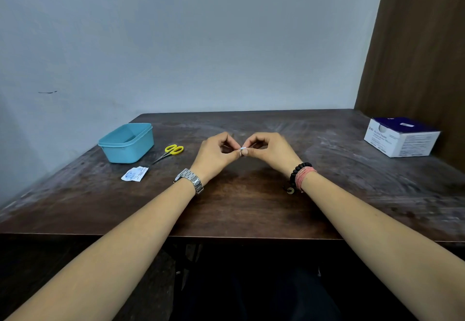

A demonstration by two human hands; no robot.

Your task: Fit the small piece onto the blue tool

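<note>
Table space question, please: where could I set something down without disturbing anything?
The table is bare between the right hand and the white box, and along the near edge by the forearms. The left side is crowded: teal container, yellow scissors and torn wrapper sit together. Both hands, with the left hand, pinch a small white item at the centre.

Left forearm: bare, no sleeve, enters from lower left of frame. Left wrist: metal watch, silver link band, case at outer side of wrist. Left hand: no rings visible.

Right forearm: bare, no sleeve, enters from lower right. Right wrist: black bead bracelet, small gold-coloured charm hanging at lower end; beside it, pink-red thread band, several windings. Right hand: no rings visible.
</note>
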